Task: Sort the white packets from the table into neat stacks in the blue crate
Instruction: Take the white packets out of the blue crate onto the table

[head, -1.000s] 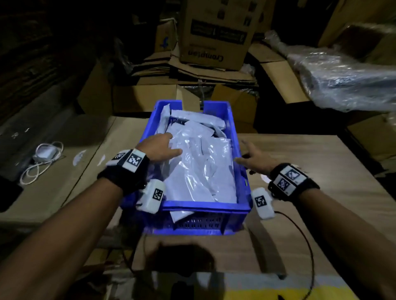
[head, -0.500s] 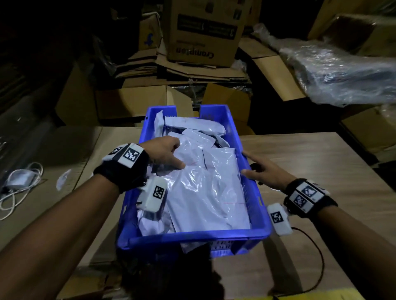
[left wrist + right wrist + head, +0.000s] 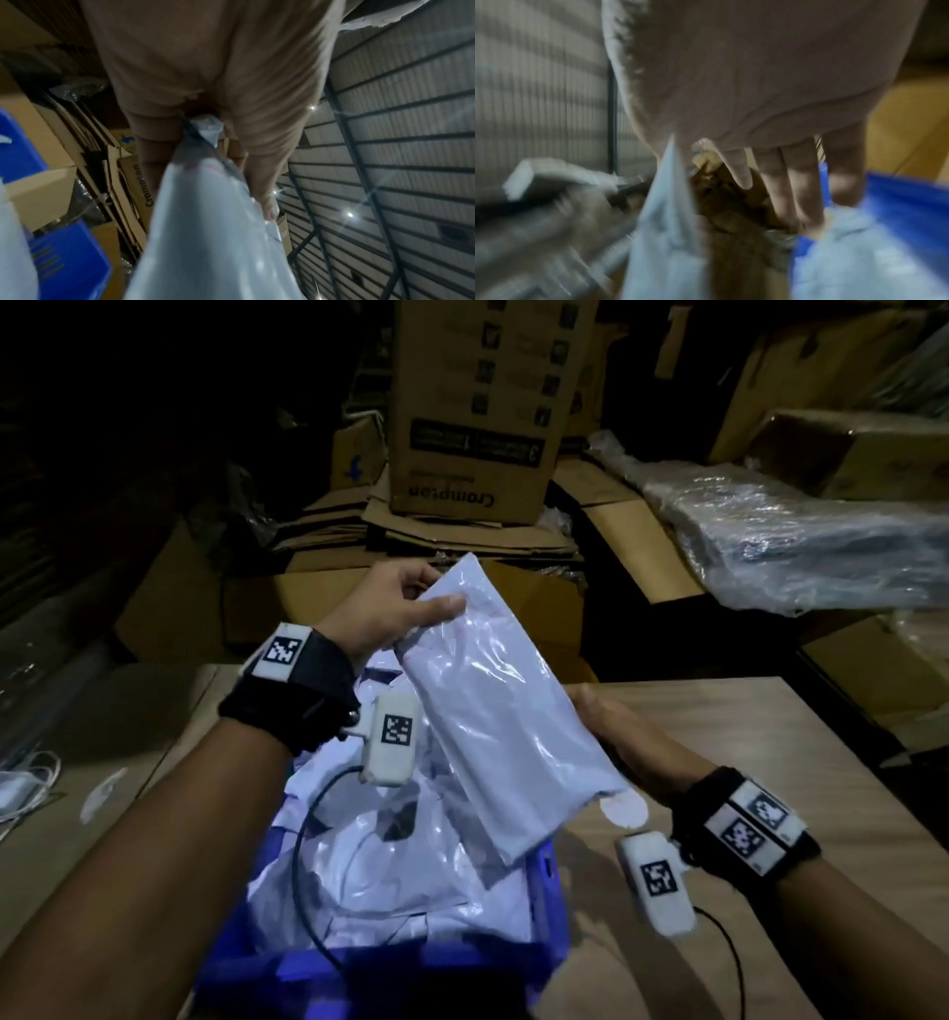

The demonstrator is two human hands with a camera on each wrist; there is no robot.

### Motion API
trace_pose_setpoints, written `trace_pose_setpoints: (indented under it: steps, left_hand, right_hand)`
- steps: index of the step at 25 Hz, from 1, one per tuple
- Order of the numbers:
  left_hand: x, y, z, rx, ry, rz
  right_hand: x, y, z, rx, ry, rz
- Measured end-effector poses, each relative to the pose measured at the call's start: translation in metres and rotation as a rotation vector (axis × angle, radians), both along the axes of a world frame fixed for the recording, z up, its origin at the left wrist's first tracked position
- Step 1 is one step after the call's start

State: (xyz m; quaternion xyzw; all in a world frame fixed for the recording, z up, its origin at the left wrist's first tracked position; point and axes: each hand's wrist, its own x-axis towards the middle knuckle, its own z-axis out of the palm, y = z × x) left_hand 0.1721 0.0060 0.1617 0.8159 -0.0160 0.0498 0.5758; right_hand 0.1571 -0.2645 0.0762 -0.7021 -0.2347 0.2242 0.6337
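Blue crate, lower centre of the frame, is holding loose white packets. One large packet is now being lifted clear above them, evidently for restacking. Right hand is supporting its right edge, grip not determinable; left hand is pinching its top corner.

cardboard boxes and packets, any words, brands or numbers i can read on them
"Crompton", upside down, on the tall box; also on its side in the left wrist view.
Black label panel on that box: print too blurred, apart from what looks like a "3".
Wrist tags: square codes only.
Held packet: faint red marks, unreadable.
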Motion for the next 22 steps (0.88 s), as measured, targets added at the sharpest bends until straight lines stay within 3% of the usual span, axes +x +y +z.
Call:
trace_pose_setpoints:
  steps: [3, 7, 10, 13, 16, 19, 22]
  left_hand:
    - [0.013, -0.032, -0.020, -0.018, 0.054, -0.018]
    - [0.021, -0.068, -0.046, 0.014, 0.068, 0.006]
    - [0.028, -0.063, -0.062, 0.013, 0.127, 0.120]
    - [0.032, -0.036, -0.086, 0.400, 0.130, 0.167]
    - [0.027, -0.020, -0.111, 0.899, 0.378, -0.065]
    - [0.021, -0.018, -0.125, 0.953, 0.552, -0.137]
    - [0.022, -0.015, -0.131, 0.949, 0.553, -0.146]
  right_hand:
    - [-0.002, -0.017, 0.006, 0.204, 0.130, -0.004]
    - [0.000, -0.038, -0.020, 0.238, 0.152, -0.107]
    - [0.011, -0.064, -0.045, 0.197, 0.177, -0.284]
    - [0.023, -0.094, -0.074, 0.142, 0.254, -0.489]
    - [0.033, -0.118, -0.106, -0.032, 0.273, -0.604]
    - [0.043, -0.132, -0.141, -0.237, 0.293, -0.693]
    - [0.045, -0.135, -0.169, -0.370, 0.277, -0.736]
